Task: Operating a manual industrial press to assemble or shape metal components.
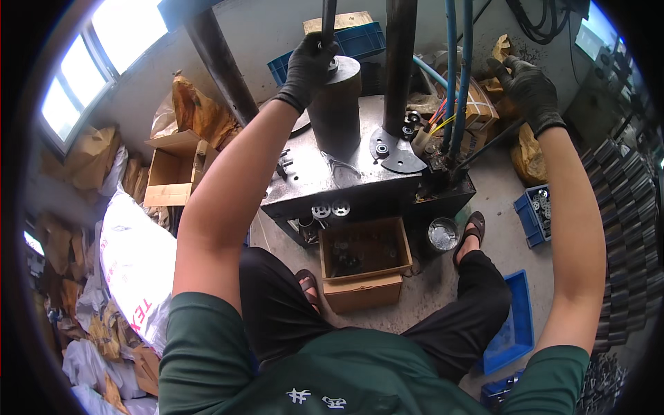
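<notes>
My left hand [308, 68], in a black glove, is at the top of an upright metal cylinder [339, 104], just beside a vertical steel rod [328, 21]. Its fingers are closed around a small shiny metal part [333, 65], only partly showing. Raised at the right, my gloved right hand [530, 91] has its fingers apart and loosely bent, with nothing visible in them. A dark lever bar [490, 144] slants up from the machine and passes out of sight near that wrist. On the machine table [297, 185] sits a fan-shaped metal plate [401, 159] with a round bearing-like piece.
An open cardboard box [365, 271] stands between my feet, beside a metal tin [443, 234]. Two round metal parts [330, 209] hang at the table's front. A blue bin of parts [534, 214] and a blue tray [512, 321] lie right; a white sack [135, 259] leans left.
</notes>
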Available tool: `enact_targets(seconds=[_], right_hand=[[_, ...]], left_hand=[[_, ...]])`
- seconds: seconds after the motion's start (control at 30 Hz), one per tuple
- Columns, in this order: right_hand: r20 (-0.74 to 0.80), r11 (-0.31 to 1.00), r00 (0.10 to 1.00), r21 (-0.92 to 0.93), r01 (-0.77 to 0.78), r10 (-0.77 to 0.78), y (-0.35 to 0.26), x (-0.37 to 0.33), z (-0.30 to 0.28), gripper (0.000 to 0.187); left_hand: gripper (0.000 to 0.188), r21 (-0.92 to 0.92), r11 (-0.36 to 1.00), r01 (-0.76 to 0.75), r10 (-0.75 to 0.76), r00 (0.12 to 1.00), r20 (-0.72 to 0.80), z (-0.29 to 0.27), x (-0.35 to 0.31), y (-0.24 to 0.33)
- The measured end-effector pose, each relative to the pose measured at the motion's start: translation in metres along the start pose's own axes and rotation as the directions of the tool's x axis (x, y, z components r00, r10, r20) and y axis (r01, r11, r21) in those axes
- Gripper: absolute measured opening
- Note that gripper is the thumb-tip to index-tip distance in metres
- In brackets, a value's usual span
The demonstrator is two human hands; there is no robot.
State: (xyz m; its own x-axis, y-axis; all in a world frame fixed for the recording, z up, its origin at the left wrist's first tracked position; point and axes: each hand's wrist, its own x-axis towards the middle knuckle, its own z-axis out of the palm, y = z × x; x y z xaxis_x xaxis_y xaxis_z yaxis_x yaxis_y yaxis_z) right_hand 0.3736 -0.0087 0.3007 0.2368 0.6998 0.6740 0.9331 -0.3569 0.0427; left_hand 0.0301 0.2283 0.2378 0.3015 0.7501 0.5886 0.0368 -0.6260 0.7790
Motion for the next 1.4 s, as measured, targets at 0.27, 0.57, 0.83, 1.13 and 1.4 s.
enact_targets(seconds=[0.27,0.57,0.83,1.13,1.4], right_hand=[[-0.06,0.921,0.957,0.261,0.291,-0.285,-0.013,-0.101,-0.057,0.03],[0.055,0.678,0.828,0.606,0.416,-0.558,-0.088,-0.237,-0.063,0.024],[0.533,0.098,0.832,0.846,-0.524,-0.154,-0.131,-0.271,0.078,0.025],[0.743,-0.021,0.656,0.659,-0.752,-0.136,-0.118,-0.292,0.097,0.028],[0.926,-0.567,0.362,0.243,-0.787,-0.106,-0.142,-0.296,0.112,0.03]], left_hand=[[0.025,-0.052,0.893,-0.447,0.448,0.894,0.011,0.033,-0.16,0.026],[0.058,-0.447,0.523,0.726,-0.596,0.686,0.416,0.082,-0.288,-0.012],[0.037,-0.496,0.234,0.836,-0.78,0.466,0.418,0.11,-0.283,-0.054],[0.036,-0.469,0.141,0.872,-0.816,0.37,0.443,0.104,-0.281,-0.068],[0.02,-0.404,0.183,0.896,-0.659,0.417,0.626,0.084,-0.311,-0.017]])
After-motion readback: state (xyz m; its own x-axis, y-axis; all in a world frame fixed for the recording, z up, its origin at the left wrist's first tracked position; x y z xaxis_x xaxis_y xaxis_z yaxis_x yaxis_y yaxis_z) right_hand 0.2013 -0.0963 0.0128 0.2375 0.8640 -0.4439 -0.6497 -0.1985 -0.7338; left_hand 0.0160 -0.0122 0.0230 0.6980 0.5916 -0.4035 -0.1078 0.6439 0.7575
